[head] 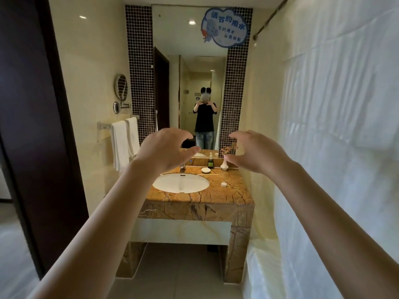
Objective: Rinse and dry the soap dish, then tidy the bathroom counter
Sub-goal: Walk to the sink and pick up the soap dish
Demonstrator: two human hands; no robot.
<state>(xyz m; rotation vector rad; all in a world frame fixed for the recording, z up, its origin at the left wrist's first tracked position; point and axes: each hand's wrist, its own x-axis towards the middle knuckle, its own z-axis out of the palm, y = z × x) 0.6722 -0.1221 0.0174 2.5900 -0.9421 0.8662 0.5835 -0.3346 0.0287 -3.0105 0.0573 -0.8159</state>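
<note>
I stand a few steps back from a brown marble counter with an oval white sink. A small white soap dish lies behind the sink, next to a dark pump bottle and a white vase of dried flowers. A small round white object rests on the counter's right side. My left hand and my right hand are raised in front of me, fingers curled and apart, holding nothing. The faucet is partly hidden by my left hand.
White towels hang on a rail on the left wall, below a round swivel mirror. A white shower curtain lines the right side. A dark door frame stands at left. A wall mirror reflects a person.
</note>
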